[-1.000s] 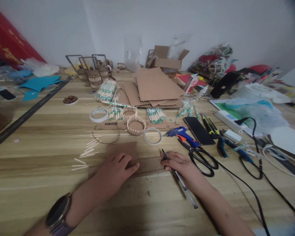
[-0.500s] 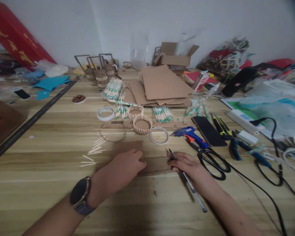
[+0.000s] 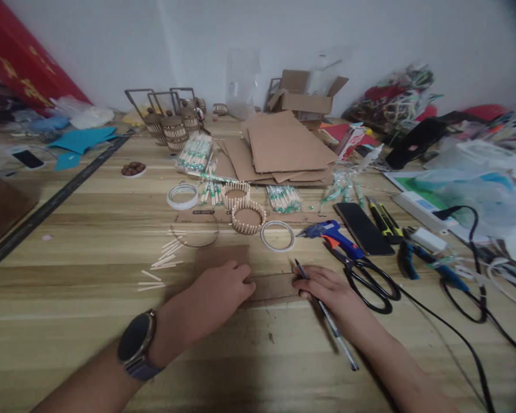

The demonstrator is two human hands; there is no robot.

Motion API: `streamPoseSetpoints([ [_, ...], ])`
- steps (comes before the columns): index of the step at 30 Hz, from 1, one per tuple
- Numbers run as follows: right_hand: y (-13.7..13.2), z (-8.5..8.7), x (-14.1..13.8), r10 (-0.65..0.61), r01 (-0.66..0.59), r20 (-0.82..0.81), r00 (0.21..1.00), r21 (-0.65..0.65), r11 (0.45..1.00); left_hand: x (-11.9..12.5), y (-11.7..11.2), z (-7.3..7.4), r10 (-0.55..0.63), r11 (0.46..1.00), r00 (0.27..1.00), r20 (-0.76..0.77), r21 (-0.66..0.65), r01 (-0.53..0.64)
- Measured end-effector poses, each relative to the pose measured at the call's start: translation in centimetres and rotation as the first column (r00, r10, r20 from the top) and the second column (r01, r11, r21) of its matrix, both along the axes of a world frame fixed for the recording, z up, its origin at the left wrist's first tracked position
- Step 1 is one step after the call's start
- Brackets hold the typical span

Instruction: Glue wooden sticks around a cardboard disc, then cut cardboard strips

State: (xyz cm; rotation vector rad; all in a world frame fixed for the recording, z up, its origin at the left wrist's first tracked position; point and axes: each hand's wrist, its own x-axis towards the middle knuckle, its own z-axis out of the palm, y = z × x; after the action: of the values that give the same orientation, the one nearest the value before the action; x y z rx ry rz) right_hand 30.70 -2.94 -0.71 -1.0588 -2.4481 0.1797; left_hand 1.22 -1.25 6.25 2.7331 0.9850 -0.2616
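My left hand [image 3: 218, 292], with a dark watch on its wrist, has its fingers curled over a brown cardboard piece [image 3: 223, 256] that lies on the table. A narrow cardboard strip [image 3: 273, 288] with a dark line along it spans the gap between both hands. Its left end is hidden under my left fingers. My right hand [image 3: 327, 289] is closed around a pen [image 3: 327, 315], tip up and forward, while its fingertips touch the strip's right end. Beyond the hands stand two rings of upright matchsticks on cardboard bases, the nearer ring [image 3: 248, 217] in front.
To the right lie a blue glue gun [image 3: 333, 235], black scissors [image 3: 370, 281], a phone [image 3: 364, 228], a yellow cutter [image 3: 384, 219] and pliers [image 3: 430, 264] with cables. Loose sticks [image 3: 167, 252] lie left, near tape rolls [image 3: 183, 197]. Cardboard sheets [image 3: 288, 143] are stacked behind.
The view has shifted slightly, so things at the sides sit a little further left. Both hands keep the same hold on the cardboard and pen.
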Motion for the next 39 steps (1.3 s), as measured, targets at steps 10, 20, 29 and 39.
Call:
streamPoseSetpoints([
  [10,-0.1,0.1,-0.1,0.001,-0.001,-0.015,1.000,0.006,1.000,0.2,0.0,0.5,0.009,1.000,1.000,-0.029,-0.018,-0.010],
  [20,-0.4,0.2,-0.2,-0.008,0.008,-0.009,1.000,-0.002,1.000,0.1,-0.1,0.7,0.007,1.000,1.000,-0.015,-0.014,-0.007],
  [29,-0.5,0.1,-0.2,-0.027,0.027,-0.014,1.000,-0.020,0.999,0.3,0.1,0.9,0.006,0.999,0.999,-0.037,-0.041,-0.007],
  [39,-0.4,0.4,-0.4,-0.022,0.021,-0.017,1.000,-0.036,0.999,0.1,0.0,0.7,-0.005,1.000,1.000,-0.004,-0.024,0.005],
])
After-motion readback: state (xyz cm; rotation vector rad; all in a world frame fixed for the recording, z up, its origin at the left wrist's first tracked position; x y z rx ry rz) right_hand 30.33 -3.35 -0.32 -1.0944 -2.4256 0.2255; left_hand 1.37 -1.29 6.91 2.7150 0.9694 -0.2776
